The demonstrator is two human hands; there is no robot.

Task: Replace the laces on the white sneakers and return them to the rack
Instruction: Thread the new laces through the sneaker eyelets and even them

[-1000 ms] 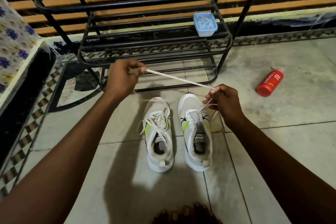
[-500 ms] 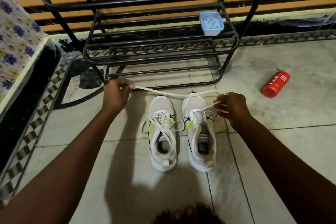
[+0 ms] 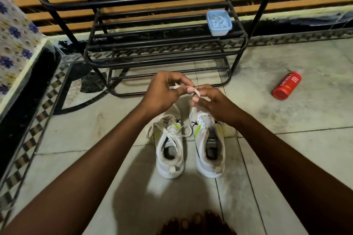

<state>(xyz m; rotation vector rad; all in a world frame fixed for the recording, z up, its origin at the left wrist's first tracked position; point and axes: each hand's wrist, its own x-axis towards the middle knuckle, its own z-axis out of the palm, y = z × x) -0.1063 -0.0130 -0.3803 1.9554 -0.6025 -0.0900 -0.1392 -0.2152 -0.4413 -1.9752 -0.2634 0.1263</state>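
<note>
Pinching the white lace (image 3: 197, 93) in the fingers of left hand (image 3: 162, 91) and right hand (image 3: 212, 99) over the right sneaker (image 3: 208, 139), bare-eyeleted on the floor before the rack (image 3: 166, 63), the person seems mid-relacing and next must feed a tip through an eyelet.

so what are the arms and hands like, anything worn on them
Both forearms are bare as far up as the view reaches, with no sleeves in sight. The left hand and right hand wear no gloves, and no watch, bracelet or ring shows.
</note>
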